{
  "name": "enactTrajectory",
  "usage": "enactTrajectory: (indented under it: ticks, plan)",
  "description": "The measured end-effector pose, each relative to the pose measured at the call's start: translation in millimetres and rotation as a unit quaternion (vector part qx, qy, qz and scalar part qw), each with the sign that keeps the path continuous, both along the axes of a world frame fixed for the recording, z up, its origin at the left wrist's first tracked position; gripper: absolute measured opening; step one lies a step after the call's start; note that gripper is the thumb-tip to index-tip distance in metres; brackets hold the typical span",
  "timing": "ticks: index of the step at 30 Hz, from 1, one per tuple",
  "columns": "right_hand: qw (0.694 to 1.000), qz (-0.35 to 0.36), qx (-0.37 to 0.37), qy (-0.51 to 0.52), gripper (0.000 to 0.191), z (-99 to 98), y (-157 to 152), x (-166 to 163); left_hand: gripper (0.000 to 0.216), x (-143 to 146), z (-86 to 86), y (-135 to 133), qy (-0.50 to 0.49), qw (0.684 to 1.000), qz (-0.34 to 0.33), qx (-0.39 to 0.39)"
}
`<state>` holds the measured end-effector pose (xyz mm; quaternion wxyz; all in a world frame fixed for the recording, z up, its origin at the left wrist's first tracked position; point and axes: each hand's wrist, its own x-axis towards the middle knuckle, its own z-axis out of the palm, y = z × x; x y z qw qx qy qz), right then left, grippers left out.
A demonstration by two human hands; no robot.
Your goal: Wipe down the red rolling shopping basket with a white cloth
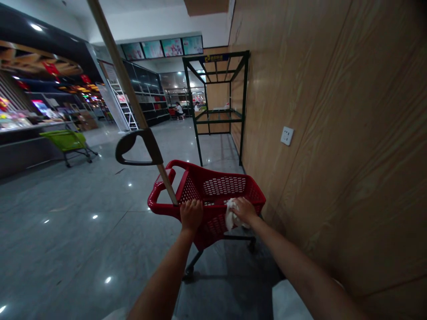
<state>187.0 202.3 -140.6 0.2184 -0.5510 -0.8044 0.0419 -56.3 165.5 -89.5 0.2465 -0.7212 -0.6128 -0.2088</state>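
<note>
A red plastic shopping cart [223, 186] stands in front of me, side-on, with its handle end to the left. My left hand [191, 214] has its fingers curled over the near rim of the basket. Farther right along that rim, my right hand [244, 210] presses a crumpled white cloth [231, 217] against the basket's side; part of the cloth hangs below the fingers. A long pole [125, 71] with a dark loop-shaped grip [140, 149] leans up out of the cart, just left of my left hand. Its lower end is hidden inside the basket.
A wood-panelled wall [320, 133] with a socket [287, 136] runs close on the right. Beyond the cart stands a dark metal rack [218, 120] against it. A green cart [66, 140] is at the left on the shiny tiled floor [83, 235]. A person [180, 110] is far back.
</note>
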Motion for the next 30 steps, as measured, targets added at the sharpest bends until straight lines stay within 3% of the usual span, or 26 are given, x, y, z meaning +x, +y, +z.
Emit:
enactTrajectory:
  ticks: [4,7,10,15,17,20,26,28,30]
  plan:
    - [0.991,0.113,0.044,0.060,0.028,12.0,-5,-70,0.030,7,-3.4,0,-0.032,0.999,0.012,0.005]
    - [0.989,0.126,0.048,0.068,0.032,23.6,-9,-118,0.027,3,-2.3,-2,-0.016,1.000,-0.004,-0.010]
    - [0.993,0.114,0.014,0.015,0.029,29.2,-13,-106,0.027,-9,-2.1,-6,-0.008,0.999,-0.031,-0.009]
    - [0.995,0.030,-0.034,-0.092,0.034,23.4,-22,-11,0.026,-23,-9.0,-16,-0.038,0.998,-0.029,0.028]
    - [0.993,-0.015,-0.021,-0.113,0.038,21.2,-27,8,0.026,-23,-11.3,-18,-0.046,0.998,-0.019,0.035]
    - [0.994,-0.027,-0.006,-0.104,0.032,20.5,-34,-11,0.028,-20,-11.1,-19,-0.052,0.998,-0.006,0.031]
    - [0.995,0.088,0.035,-0.027,0.030,31.5,-36,-121,0.029,-17,-4.4,-23,-0.057,0.998,-0.005,-0.015]
    - [0.993,0.113,0.033,-0.029,0.028,34.5,-34,-132,0.029,-20,-3.1,-24,-0.045,0.999,-0.012,-0.027]
    - [0.991,0.126,0.027,-0.043,0.026,32.2,-31,-117,0.029,-24,-2.9,-25,-0.035,0.999,-0.018,-0.029]
